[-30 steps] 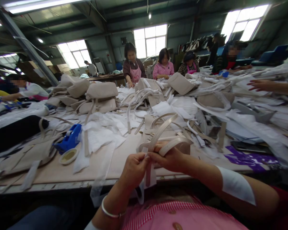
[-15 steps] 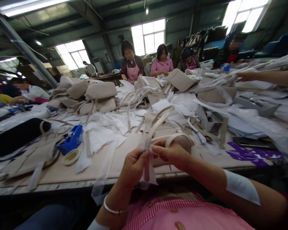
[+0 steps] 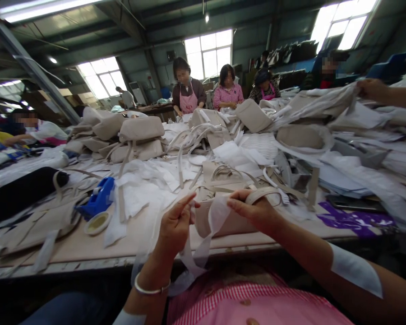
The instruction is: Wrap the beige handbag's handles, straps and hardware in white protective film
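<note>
A thin white translucent strip (image 3: 205,246) hangs in a loop between my two hands, below the table edge in its lower part. My left hand (image 3: 175,223) pinches one part of it, index finger stretched upward. Higher up, my right hand (image 3: 255,212) grips another part between thumb and fingers. A beige strap (image 3: 264,193) loops around the back of my right hand. Behind the strip lies a beige handbag (image 3: 203,219) at the table's front, partly covered by the strip and my right hand.
A blue tape dispenser (image 3: 96,198) and a tape roll (image 3: 97,223) sit left, near a flat beige bag (image 3: 43,225). Beige bags (image 3: 142,128) and white paper (image 3: 149,180) pile up beyond. At right, a co-worker's hand (image 3: 374,89) holds wrapped material; a phone (image 3: 355,203) lies on purple plastic (image 3: 338,219).
My hands have moved apart, the left leftward, drawing the white strip away from the strap between them. That strap now rests back on the bag. The co-worker's hand has lifted wrapped material at right.
</note>
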Available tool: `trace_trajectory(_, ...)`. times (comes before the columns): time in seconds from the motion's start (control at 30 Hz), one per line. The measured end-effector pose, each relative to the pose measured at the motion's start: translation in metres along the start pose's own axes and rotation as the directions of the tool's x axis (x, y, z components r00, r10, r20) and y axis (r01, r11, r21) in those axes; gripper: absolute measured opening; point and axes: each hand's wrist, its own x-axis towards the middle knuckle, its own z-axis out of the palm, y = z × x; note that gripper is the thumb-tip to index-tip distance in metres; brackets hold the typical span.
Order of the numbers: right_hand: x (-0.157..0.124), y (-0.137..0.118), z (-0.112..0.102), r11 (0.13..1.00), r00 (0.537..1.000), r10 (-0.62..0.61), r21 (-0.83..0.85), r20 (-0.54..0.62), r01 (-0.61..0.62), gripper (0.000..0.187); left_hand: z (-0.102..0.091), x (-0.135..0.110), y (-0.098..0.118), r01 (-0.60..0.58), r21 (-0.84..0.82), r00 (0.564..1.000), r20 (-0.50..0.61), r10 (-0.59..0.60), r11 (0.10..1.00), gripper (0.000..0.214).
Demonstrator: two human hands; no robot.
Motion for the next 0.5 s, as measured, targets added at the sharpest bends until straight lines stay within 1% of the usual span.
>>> trace_trajectory(0.03, -0.001, -0.001, 0.001, 1.0, 1.0, -0.014, -0.028, 0.013, 0.014, 0.029, 0.0, 0.002, 0.001, -0.041, 0.048, 0.999, 0.035, 0.04, 0.998, 0.027)
trace_trajectory(0.07, -0.001, -0.002, 0.001, 0.998, 0.999, -0.023, -0.051, 0.035, 0.025, 0.028, 0.0, 0.004, 0.003, -0.067, 0.097, 0.995, 0.074, 0.06, 0.993, 0.025)
trace_trajectory(0.13, -0.002, -0.003, 0.002, 0.996, 0.995, -0.035, -0.08, 0.095, 0.043, 0.026, -0.001, 0.008, 0.007, -0.077, 0.156, 0.987, 0.151, 0.054, 0.985, 0.024)
trace_trajectory(0.17, -0.002, -0.004, 0.002, 0.994, 0.99, -0.047, -0.088, 0.13, 0.059, 0.025, -0.001, 0.01, 0.01, -0.078, 0.152, 0.98, 0.194, 0.047, 0.985, 0.031)
trace_trajectory(0.2, -0.002, -0.004, 0.002, 0.992, 0.984, -0.066, -0.092, 0.168, 0.082, 0.025, 0.0, 0.012, 0.012, -0.077, 0.136, 0.967, 0.25, 0.041, 0.988, 0.041)
trace_trajectory(0.23, -0.002, -0.004, 0.003, 0.989, 0.974, -0.09, -0.093, 0.206, 0.111, 0.024, 0.001, 0.013, 0.015, -0.075, 0.116, 0.949, 0.313, 0.035, 0.99, 0.051)
trace_trajectory(0.27, -0.002, -0.004, 0.003, 0.986, 0.964, -0.114, -0.095, 0.241, 0.14, 0.023, 0.003, 0.014, 0.017, -0.07, 0.097, 0.929, 0.368, 0.03, 0.993, 0.055)
trace_trajectory(0.3, -0.001, -0.003, 0.003, 0.981, 0.953, -0.135, -0.099, 0.27, 0.167, 0.023, 0.006, 0.015, 0.018, -0.061, 0.083, 0.916, 0.401, 0.023, 0.995, 0.051)
trace_trajectory(0.33, -0.001, -0.003, 0.003, 0.977, 0.948, -0.149, -0.107, 0.282, 0.185, 0.024, 0.009, 0.015, 0.02, -0.048, 0.075, 0.913, 0.408, 0.013, 0.996, 0.041)
trace_trajectory(0.4, 0.002, -0.001, 0.002, 0.976, 0.96, -0.148, -0.12, 0.239, 0.18, 0.031, 0.014, 0.015, 0.02, -0.02, 0.077, 0.936, 0.352, -0.009, 0.997, 0.024)
trace_trajectory(0.47, 0.005, -0.001, -0.004, 0.982, 0.979, -0.145, -0.1, 0.14, 0.16, 0.04, 0.018, 0.014, 0.019, -0.003, 0.098, 0.966, 0.258, -0.023, 0.995, 0.022)
trace_trajectory(0.5, 0.006, -0.002, -0.009, 0.982, 0.982, -0.161, -0.086, 0.096, 0.17, 0.044, 0.02, 0.014, 0.017, 0.0, 0.114, 0.974, 0.223, -0.026, 0.993, 0.021)
